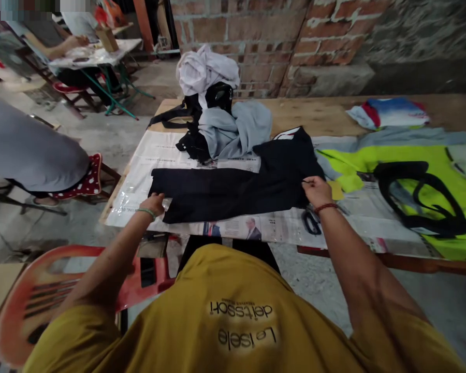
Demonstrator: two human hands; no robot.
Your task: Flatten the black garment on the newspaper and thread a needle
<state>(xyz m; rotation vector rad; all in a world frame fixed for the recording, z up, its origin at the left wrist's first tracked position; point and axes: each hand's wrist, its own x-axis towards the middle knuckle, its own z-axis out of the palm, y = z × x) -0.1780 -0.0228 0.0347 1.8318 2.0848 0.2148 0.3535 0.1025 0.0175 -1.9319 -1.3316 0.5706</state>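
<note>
Cloth of the wearer's mustard shirt (202,305), cut off at the bottom, hides most of the legs on the near side of the dark garment (217,191). To the dark garment's near left, a red chair (42,261) is partly hidden by the left arm. Just beside the dark garment's near right edge lie scissors (311,221), blades hard to make out. A narrow strip of newspaper (233,228) separates the dark garment from the near edge of the bench (314,111). Of the hands, set well apart, the right hand (317,191) pinches the dark garment's right edge; the left hand (155,204) is at its left end, but whether it grips cannot be told. Right of the dark garment, black bands (402,168) partly cover neon-yellow cloth (431,155). Behind it, grey cloth (236,129) is heaped.
</note>
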